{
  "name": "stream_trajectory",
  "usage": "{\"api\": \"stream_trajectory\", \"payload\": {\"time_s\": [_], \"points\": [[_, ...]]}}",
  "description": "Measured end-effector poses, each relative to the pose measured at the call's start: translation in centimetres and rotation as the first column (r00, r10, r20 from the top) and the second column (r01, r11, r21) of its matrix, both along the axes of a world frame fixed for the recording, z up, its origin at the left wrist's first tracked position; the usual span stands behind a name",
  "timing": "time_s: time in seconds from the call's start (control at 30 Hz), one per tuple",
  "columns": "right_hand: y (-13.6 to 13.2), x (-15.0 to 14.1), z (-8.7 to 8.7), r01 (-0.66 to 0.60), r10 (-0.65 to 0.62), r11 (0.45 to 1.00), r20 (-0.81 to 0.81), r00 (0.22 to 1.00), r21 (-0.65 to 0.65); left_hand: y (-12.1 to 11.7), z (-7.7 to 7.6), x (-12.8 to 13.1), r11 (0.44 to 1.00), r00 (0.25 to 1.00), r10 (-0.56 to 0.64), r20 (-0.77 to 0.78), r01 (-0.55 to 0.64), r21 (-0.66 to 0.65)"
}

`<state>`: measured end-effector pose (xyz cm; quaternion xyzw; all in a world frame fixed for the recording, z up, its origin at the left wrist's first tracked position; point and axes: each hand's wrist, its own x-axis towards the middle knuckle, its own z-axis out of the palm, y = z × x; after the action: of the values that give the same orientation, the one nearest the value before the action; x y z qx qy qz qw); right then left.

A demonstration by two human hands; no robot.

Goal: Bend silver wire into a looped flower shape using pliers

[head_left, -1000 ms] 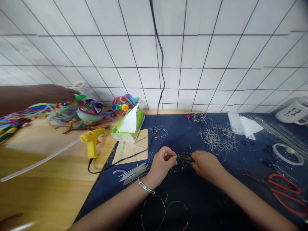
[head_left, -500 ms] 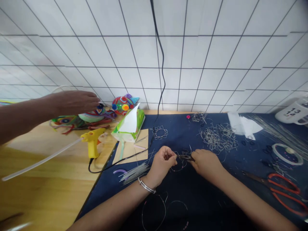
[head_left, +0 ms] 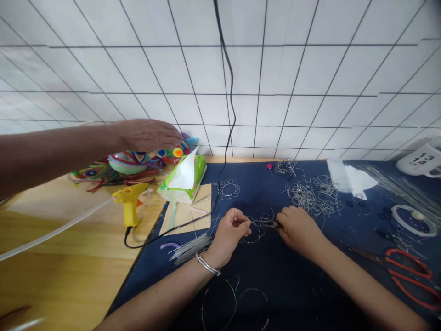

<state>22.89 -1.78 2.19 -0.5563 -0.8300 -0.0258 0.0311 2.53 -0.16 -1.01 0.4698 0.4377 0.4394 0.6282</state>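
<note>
Pinched between the thumb and fingers of my left hand [head_left: 231, 234] is a thin wire ring [head_left: 254, 236] with small loops along it. My right hand [head_left: 299, 232] is wrapped round dark pliers [head_left: 272, 224], whose jaws point left and reach the wire close to my left fingertips. Whether the jaws grip the wire is too small to tell. A flower-shaped wire piece [head_left: 228, 189] lies flat on the dark blue mat beyond my left hand. Straight wire pieces [head_left: 191, 248] lie in a bundle beside my left wrist.
Another person's hand [head_left: 151, 134] reaches in from the left over colourful crafts [head_left: 129, 162]. Near it are a yellow glue gun [head_left: 130, 204] and a tissue pack [head_left: 181, 191]. Tangled wire [head_left: 313, 195], orange-handled scissors [head_left: 409, 276] and a white mug [head_left: 418, 158] are rightward. A black cord [head_left: 231, 92] hangs down.
The other person's hand has moved right, over the colourful crafts toward the tissue pack. The pliers in my right hand have shifted slightly right, away from my left fingertips.
</note>
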Motion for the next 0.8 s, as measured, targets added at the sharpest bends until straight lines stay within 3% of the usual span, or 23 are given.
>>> {"api": "stream_trajectory", "payload": {"time_s": [0.23, 0.57, 0.8], "points": [[0.1, 0.1, -1.2, 0.004, -0.004, 1.0, 0.007, 1.0, -0.016, 0.0, 0.1, 0.0, 0.998, 0.998, -0.061, -0.01, 0.061, -0.003], [0.0, 0.0, -1.2, 0.029, -0.03, 0.999, -0.014, 0.999, -0.044, 0.2, 0.8, -0.2, 0.977, 0.978, -0.209, -0.003, 0.209, -0.027], [-0.1, -0.2, -1.7, 0.009, -0.009, 1.0, -0.036, 0.999, -0.007, 0.2, 0.7, -0.1, 0.969, 0.97, -0.244, -0.011, 0.243, -0.044]]}}
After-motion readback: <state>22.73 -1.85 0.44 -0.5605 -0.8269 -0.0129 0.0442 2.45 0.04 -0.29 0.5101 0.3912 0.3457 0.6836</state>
